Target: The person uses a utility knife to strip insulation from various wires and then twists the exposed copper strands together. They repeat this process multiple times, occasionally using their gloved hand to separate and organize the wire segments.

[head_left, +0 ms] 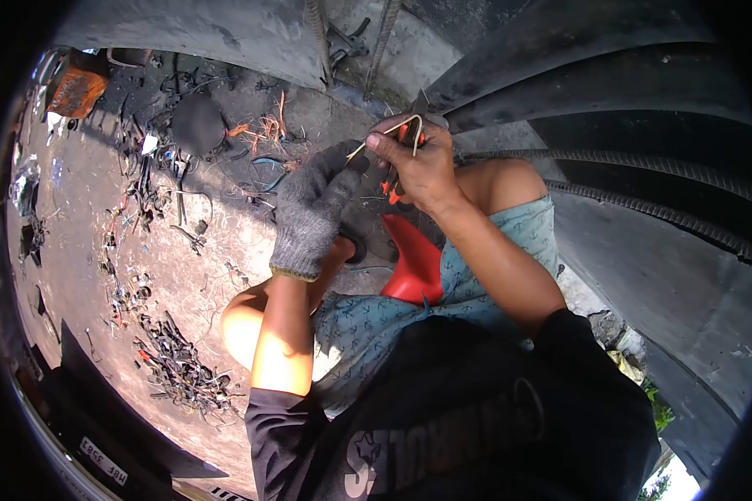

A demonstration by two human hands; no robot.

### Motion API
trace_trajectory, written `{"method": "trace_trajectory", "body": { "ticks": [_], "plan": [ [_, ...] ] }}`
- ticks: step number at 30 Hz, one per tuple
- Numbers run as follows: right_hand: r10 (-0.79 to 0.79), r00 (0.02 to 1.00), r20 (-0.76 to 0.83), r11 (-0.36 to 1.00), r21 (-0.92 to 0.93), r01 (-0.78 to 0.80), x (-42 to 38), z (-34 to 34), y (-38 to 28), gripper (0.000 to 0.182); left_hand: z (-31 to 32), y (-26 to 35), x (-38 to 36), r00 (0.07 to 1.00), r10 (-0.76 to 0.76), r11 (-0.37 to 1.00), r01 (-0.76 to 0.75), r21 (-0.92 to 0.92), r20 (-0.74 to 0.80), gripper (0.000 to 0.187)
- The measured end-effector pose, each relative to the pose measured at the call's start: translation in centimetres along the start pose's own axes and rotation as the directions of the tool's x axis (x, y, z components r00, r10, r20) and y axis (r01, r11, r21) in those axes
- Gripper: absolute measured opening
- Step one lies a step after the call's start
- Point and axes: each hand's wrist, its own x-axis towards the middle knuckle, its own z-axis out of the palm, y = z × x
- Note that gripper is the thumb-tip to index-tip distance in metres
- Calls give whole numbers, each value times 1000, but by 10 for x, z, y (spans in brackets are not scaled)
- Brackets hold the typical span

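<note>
Head view shows us both hands ahead of the red plastic piece [414, 265] between our legs. Our left hand [311, 204], in a grey knitted glove, curls its fingers by one end of the thin pale wire [418, 136]; whether they pinch it, we cannot tell. Our bare right hand [427, 171] grips an orange-handled tool [393, 194] with the wire beside it, bent sharply, also ahead of the red plastic piece. Left of that piece and farther ahead lies an orange wire tangle [269, 129]; left and nearer us, a scrap heap [180, 367].
</note>
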Motion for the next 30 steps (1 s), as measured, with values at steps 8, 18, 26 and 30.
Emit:
{"method": "trace_trajectory", "body": {
  "ticks": [8, 18, 26, 30],
  "plan": [
    [301, 948, 100, 942, 122, -312, 8, 5, 0, 12, 8, 2, -3, 958, -175, 983, 183, 16, -226, 22],
    [102, 952, 288, 684, -715, 143, -19, 12, -4, 21, -4, -4, 1, 930, 32, 921, 114, 372, -366, 19],
    [206, 908, 366, 615, -770, 171, -12, 10, -4, 16, 2, 5, -12, 900, 343, 756, -94, 648, -270, 14],
    [185, 921, 342, 658, -739, 142, -12, 10, -7, 18, 8, 15, -15, 893, 361, 686, -61, 725, -268, 13]
  ]
}}
